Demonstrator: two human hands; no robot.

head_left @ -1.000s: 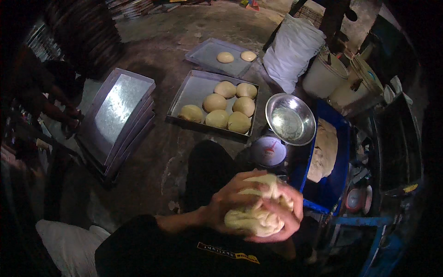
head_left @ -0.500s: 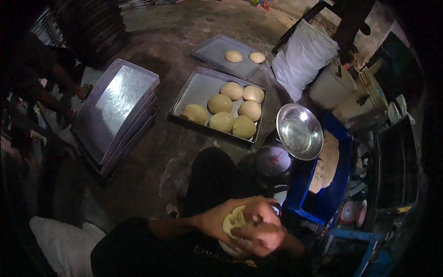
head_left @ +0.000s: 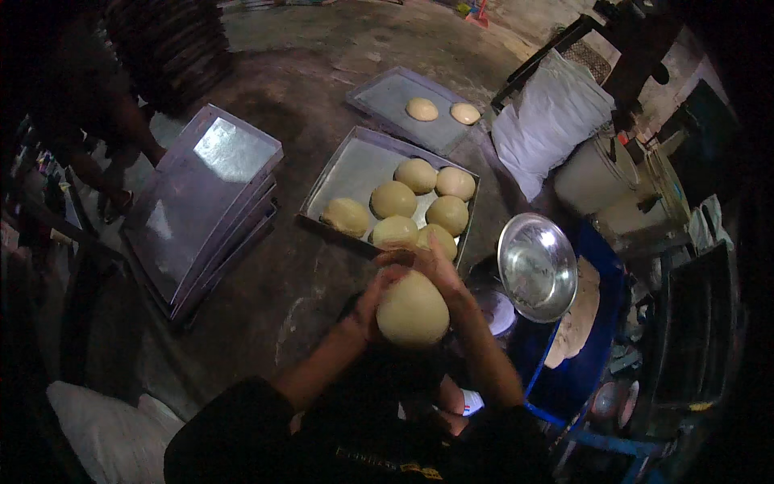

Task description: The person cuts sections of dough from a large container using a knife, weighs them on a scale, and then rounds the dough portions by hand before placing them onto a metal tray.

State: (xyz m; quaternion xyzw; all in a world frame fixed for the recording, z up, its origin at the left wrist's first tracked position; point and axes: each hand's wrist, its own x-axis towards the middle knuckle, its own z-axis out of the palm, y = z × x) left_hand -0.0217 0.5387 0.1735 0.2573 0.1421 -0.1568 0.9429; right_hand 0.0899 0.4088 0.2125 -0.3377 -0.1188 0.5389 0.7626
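Note:
A smooth, pale dough ball (head_left: 413, 310) is cupped between my left hand (head_left: 377, 294) and my right hand (head_left: 439, 274), their fingers wrapped round its far side. Just beyond them sits a square metal tray (head_left: 339, 173) holding several rounded dough balls (head_left: 393, 198). A steel bowl (head_left: 536, 262) rests right of my hands, over a round scale (head_left: 493, 306). Beside these is a blue plastic crate (head_left: 605, 266) with a large mass of dough (head_left: 568, 331) in it.
Stacked metal trays (head_left: 185, 210) stand at left, near another person's legs (head_left: 113, 161). A farther tray (head_left: 379, 97) holds two dough pieces. A white sack (head_left: 548, 113) and plastic buckets (head_left: 592, 181) are at upper right; another sack (head_left: 97, 419) lies lower left.
My hands and the dough have moved forward and up toward the square tray. The dough, earlier lumpy and folded within my fingers, now shows a smooth round surface.

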